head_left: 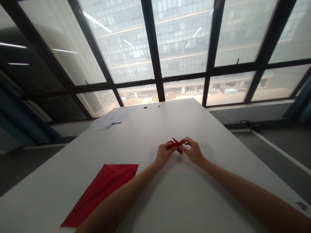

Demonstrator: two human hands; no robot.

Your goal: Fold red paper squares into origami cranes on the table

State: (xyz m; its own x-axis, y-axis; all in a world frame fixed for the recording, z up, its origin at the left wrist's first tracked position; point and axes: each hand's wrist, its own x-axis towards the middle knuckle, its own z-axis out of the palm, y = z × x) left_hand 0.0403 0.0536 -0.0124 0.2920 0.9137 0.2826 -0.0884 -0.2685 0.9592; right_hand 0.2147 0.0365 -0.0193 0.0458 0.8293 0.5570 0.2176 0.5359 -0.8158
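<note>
While left hand (161,156) and right hand (193,152) both pinch the small red folded piece (178,144) between thumb and fingers, below and right of frame centre, uneven tugging could tear it or skew its folds; larger red sheet (102,187) lies lower left.

The place looked like an office: loose white paper sheets (109,118) lay on a long, smooth white table (136,139), and blue fabric curtains (21,113) flanked tall black-framed glass windows (152,42) that faced a pale, many-storeyed building (182,48).
</note>
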